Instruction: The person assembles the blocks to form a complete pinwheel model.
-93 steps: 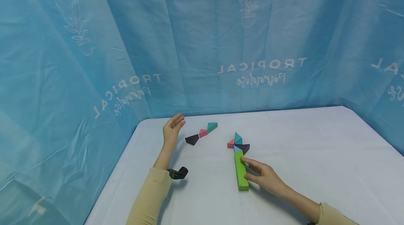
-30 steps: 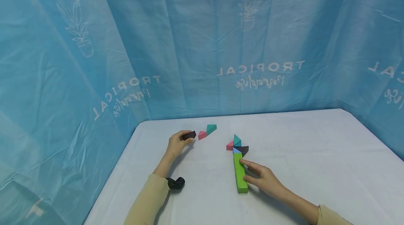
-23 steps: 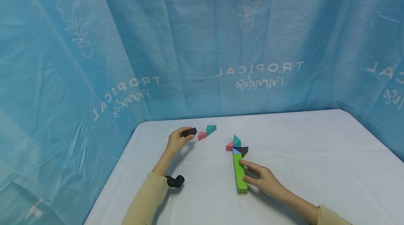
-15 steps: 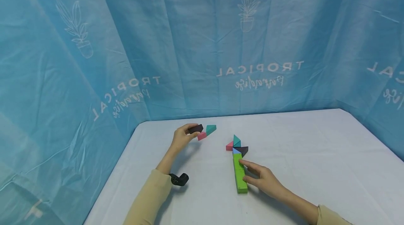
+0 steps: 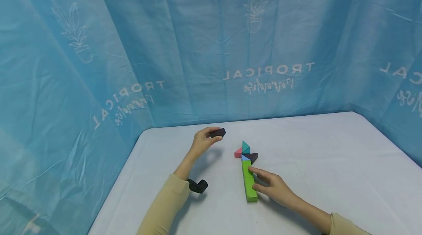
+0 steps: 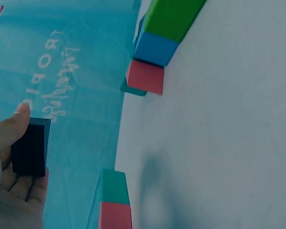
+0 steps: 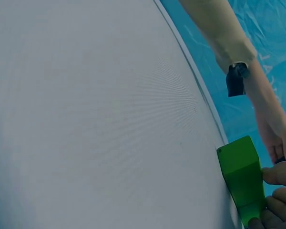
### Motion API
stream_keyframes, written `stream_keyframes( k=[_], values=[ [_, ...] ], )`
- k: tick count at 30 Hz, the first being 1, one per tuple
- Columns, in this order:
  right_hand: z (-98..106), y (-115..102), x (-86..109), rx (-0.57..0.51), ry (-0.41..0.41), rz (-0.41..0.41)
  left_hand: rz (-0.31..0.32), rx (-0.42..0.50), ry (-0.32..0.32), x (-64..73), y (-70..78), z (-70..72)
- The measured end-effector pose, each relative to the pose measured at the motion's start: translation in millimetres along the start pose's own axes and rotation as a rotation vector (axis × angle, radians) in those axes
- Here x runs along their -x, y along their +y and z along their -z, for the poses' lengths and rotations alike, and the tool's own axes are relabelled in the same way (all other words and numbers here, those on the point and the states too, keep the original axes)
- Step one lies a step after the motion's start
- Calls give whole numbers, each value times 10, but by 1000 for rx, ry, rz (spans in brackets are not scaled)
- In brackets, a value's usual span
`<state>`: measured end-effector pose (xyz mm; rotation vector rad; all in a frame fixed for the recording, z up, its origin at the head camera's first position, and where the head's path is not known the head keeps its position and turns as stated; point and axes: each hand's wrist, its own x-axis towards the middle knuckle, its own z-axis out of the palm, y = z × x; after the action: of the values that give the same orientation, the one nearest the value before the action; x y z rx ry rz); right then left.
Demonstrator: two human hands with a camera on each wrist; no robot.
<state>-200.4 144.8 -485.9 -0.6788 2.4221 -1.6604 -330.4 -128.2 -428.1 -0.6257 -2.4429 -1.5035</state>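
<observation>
My left hand pinches a black block between thumb and fingers, raised over the far part of the table; the left wrist view also shows this black block. My right hand touches the right side of a row of green blocks with index fingertip and thumb. Beyond the green row, a blue triangular block, a second black block, a red block and teal triangular blocks lie against each other.
A loose teal block and red block lie on the table, hidden behind the left hand in the head view. A white cloth covers the table. Blue printed curtains hang along its far and left sides.
My left hand has reached down, picked up the loose black block and carried it to the right, over the loose red and teal blocks. The right hand stays at the green row.
</observation>
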Motion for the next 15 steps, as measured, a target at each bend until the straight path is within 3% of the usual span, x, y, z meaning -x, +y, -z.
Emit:
stream_keyframes(
  k=[11,15],
  values=[
    [0,1,-5,3,1,-6,-50,14,-49,-70,46,-265],
    [2,-10,-4,5,-2,-11,-29,-3,-62,-66,42,-343]
  ],
)
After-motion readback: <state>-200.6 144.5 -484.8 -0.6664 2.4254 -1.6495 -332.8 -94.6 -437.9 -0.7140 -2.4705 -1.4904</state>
